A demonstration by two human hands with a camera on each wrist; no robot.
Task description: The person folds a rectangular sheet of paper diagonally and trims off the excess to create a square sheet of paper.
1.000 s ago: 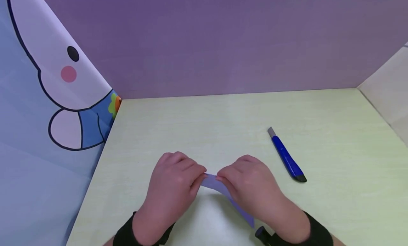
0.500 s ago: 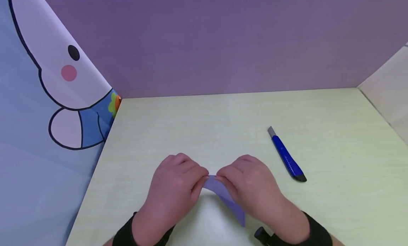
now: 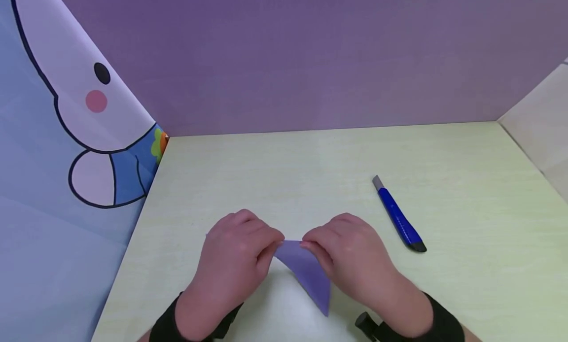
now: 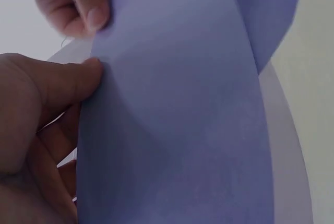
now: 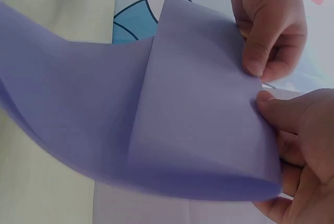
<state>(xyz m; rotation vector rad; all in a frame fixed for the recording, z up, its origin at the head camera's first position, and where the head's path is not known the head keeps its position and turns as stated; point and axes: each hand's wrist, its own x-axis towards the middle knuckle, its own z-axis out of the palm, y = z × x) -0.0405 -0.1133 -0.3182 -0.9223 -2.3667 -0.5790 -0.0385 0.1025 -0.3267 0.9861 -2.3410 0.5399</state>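
Observation:
A sheet of purple paper (image 3: 306, 273) hangs between the two hands over the front of the table, its lower corner pointing down. My left hand (image 3: 241, 253) pinches the upper edge between thumb and fingers, and my right hand (image 3: 350, 253) pinches the same edge a short way to the right. In the right wrist view the paper (image 5: 203, 93) is folded over, with a long flap curving off to the left. The left wrist view shows its broad face (image 4: 177, 104) bent in a smooth curve. Parts of the sheet are hidden behind the hands.
A blue utility knife (image 3: 401, 221) with a black end lies on the pale table (image 3: 266, 174), right of the right hand. Behind rises a purple wall (image 3: 328, 61); a panel with a cartoon figure (image 3: 102, 100) stands at left. Black bands (image 3: 437, 317) circle the wrists.
My left hand has shifted slightly left, widening the gap between the hands. The paper's hanging corner has swung left and shows more of its face. The utility knife stays put.

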